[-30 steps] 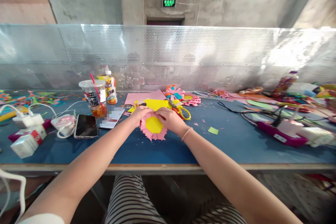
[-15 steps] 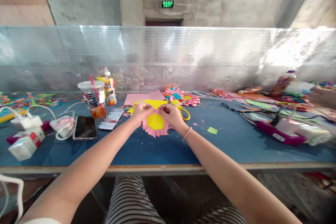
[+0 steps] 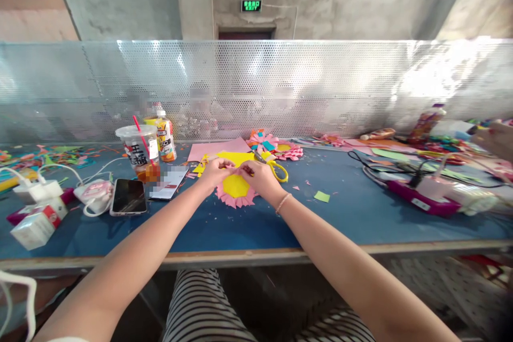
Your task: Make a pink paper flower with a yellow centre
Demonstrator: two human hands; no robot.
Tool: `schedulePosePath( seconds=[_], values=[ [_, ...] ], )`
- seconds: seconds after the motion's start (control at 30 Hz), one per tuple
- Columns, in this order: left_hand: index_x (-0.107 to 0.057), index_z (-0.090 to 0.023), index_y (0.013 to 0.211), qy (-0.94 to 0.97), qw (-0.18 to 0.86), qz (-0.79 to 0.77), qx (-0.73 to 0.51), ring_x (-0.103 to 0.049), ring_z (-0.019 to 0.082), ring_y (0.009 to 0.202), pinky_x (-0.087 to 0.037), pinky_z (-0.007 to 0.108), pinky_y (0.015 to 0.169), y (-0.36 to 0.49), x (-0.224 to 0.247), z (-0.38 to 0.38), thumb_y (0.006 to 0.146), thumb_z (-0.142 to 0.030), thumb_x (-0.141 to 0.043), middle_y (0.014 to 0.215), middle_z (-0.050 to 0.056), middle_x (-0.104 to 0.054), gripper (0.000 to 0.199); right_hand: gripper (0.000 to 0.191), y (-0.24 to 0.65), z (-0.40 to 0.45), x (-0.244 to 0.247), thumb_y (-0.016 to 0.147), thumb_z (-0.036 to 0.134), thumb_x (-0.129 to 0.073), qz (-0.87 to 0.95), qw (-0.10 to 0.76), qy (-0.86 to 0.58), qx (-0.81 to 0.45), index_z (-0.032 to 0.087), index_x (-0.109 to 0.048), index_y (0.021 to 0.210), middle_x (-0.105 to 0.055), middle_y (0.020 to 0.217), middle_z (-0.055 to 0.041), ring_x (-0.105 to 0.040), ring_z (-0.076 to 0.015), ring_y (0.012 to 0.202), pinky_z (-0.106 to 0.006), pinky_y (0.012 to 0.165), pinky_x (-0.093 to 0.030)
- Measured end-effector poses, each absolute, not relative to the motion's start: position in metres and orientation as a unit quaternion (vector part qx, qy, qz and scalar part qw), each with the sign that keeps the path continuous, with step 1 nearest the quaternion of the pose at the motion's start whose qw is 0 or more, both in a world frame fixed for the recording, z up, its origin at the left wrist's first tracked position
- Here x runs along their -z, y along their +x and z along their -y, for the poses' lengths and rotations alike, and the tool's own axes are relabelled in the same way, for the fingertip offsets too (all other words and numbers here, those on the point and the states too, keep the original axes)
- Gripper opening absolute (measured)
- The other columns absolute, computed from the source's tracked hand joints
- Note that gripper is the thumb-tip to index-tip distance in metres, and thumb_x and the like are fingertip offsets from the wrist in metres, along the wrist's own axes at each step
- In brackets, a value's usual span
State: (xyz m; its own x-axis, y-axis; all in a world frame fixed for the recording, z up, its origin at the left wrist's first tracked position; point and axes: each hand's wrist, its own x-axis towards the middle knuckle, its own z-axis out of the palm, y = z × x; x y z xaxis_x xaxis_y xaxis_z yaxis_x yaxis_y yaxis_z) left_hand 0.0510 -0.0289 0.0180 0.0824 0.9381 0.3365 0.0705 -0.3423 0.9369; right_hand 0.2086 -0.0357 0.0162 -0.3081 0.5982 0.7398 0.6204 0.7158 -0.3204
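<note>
A paper flower (image 3: 235, 186) with a yellow middle and a pleated pink rim is held above the blue tabletop. My left hand (image 3: 216, 173) pinches its far edge from the left. Close beside it, my right hand (image 3: 257, 175) grips the same pink edge with closed fingers. The fingertips nearly meet and hide that part of the rim. Behind the hands lie yellow paper (image 3: 236, 158) and a sheet of pink paper (image 3: 218, 148). Yellow-handled scissors (image 3: 281, 171) rest just past my right hand.
Finished-looking paper flowers (image 3: 264, 143) lie behind. On the left stand a drink cup (image 3: 140, 152), a bottle (image 3: 166, 139) and a phone (image 3: 129, 196). A purple power strip (image 3: 422, 200) with cables sits right. Another person's hand (image 3: 495, 139) shows at the far right.
My right hand has shifted slightly left along the flower's rim, closer to my left hand. Another person's hand has come into view at the right edge. The view has turned slightly.
</note>
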Motion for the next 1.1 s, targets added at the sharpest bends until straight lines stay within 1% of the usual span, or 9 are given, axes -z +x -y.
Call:
schedulePosePath(
  seconds=[0.17, 0.27, 0.47, 0.57, 0.67, 0.8, 0.93, 1.03, 1.1],
  values=[
    [-0.057, -0.013, 0.064, 0.591, 0.417, -0.418, -0.55, -0.053, 0.01, 0.063, -0.041, 0.025, 0.067, 0.056, -0.022, 0.033, 0.047, -0.025, -0.073, 0.064, 0.0, -0.058, 0.027, 0.013, 0.207, 0.039, -0.017, 0.078, 0.016, -0.048, 0.817, 0.425, -0.385, 0.06, 0.017, -0.061, 0.077, -0.063, 0.074, -0.0049, -0.057, -0.0145, 0.069, -0.025, 0.066, -0.043],
    [-0.059, -0.013, 0.066, 0.593, 0.418, -0.422, -0.544, -0.053, 0.01, 0.061, -0.041, 0.024, 0.064, 0.056, -0.022, 0.034, 0.046, -0.025, -0.074, 0.063, 0.0, -0.058, 0.028, 0.014, 0.206, 0.039, -0.016, 0.081, 0.017, -0.046, 0.83, 0.395, -0.383, 0.085, 0.016, -0.06, 0.081, -0.062, 0.078, -0.0069, -0.058, -0.0155, 0.071, -0.026, 0.067, -0.043],
    [-0.062, -0.013, 0.068, 0.596, 0.419, -0.422, -0.539, -0.054, 0.011, 0.059, -0.041, 0.024, 0.061, 0.052, -0.018, 0.029, 0.046, -0.025, -0.075, 0.061, 0.0, -0.059, 0.028, 0.018, 0.205, 0.036, -0.013, 0.086, 0.015, -0.04, 0.868, 0.304, -0.351, 0.173, 0.014, -0.058, 0.086, -0.06, 0.082, -0.0102, -0.057, -0.0173, 0.079, -0.028, 0.073, -0.044],
    [-0.061, -0.013, 0.064, 0.565, 0.453, -0.416, -0.55, -0.055, 0.011, 0.057, -0.042, 0.026, 0.064, 0.052, -0.016, 0.029, 0.044, -0.024, -0.076, 0.057, -0.001, -0.058, 0.027, 0.018, 0.206, 0.037, -0.013, 0.084, 0.011, -0.041, 0.883, 0.238, -0.335, 0.227, 0.012, -0.058, 0.09, -0.059, 0.087, -0.0115, -0.056, -0.0191, 0.085, -0.03, 0.078, -0.045],
    [-0.06, -0.013, 0.062, 0.524, 0.502, -0.405, -0.556, -0.057, 0.012, 0.056, -0.044, 0.028, 0.065, 0.053, -0.016, 0.03, 0.042, -0.023, -0.077, 0.055, -0.001, -0.059, 0.029, 0.02, 0.207, 0.04, -0.015, 0.083, 0.01, -0.042, 0.888, 0.212, -0.326, 0.245, 0.012, -0.057, 0.097, -0.059, 0.092, -0.0112, -0.056, -0.0193, 0.089, -0.03, 0.082, -0.045],
    [-0.059, -0.013, 0.064, 0.492, 0.546, -0.392, -0.553, -0.06, 0.015, 0.058, -0.046, 0.03, 0.066, 0.052, -0.016, 0.033, 0.042, -0.024, -0.078, 0.056, 0.0, -0.06, 0.031, 0.025, 0.206, 0.045, -0.018, 0.083, 0.01, -0.041, 0.898, 0.21, -0.312, 0.23, 0.01, -0.058, 0.102, -0.059, 0.098, -0.013, -0.055, -0.0198, 0.096, -0.03, 0.086, -0.044],
    [-0.06, -0.012, 0.066, 0.495, 0.561, -0.382, -0.542, -0.061, 0.016, 0.061, -0.047, 0.032, 0.066, 0.049, -0.017, 0.032, 0.044, -0.025, -0.078, 0.059, 0.002, -0.062, 0.031, 0.027, 0.205, 0.046, -0.019, 0.083, 0.01, -0.04, 0.909, 0.24, -0.3, 0.163, 0.01, -0.061, 0.099, -0.059, 0.1, -0.0132, -0.056, -0.0189, 0.095, -0.03, 0.087, -0.045],
    [-0.06, -0.012, 0.066, 0.505, 0.549, -0.388, -0.542, -0.06, 0.015, 0.06, -0.046, 0.031, 0.065, 0.046, -0.019, 0.03, 0.043, -0.025, -0.078, 0.057, 0.001, -0.061, 0.032, 0.026, 0.206, 0.041, -0.016, 0.082, 0.012, -0.041, 0.905, 0.312, -0.28, 0.077, 0.013, -0.064, 0.094, -0.06, 0.102, -0.0112, -0.057, -0.0172, 0.094, -0.03, 0.088, -0.045],
    [-0.06, -0.012, 0.067, 0.507, 0.537, -0.388, -0.552, -0.059, 0.013, 0.058, -0.045, 0.029, 0.064, 0.044, -0.02, 0.027, 0.042, -0.024, -0.079, 0.058, 0.0, -0.06, 0.034, 0.024, 0.208, 0.037, -0.015, 0.081, 0.014, -0.043, 0.872, 0.397, -0.287, 0.004, 0.015, -0.065, 0.092, -0.061, 0.102, -0.0095, -0.058, -0.016, 0.095, -0.029, 0.087, -0.046]
  ],
)
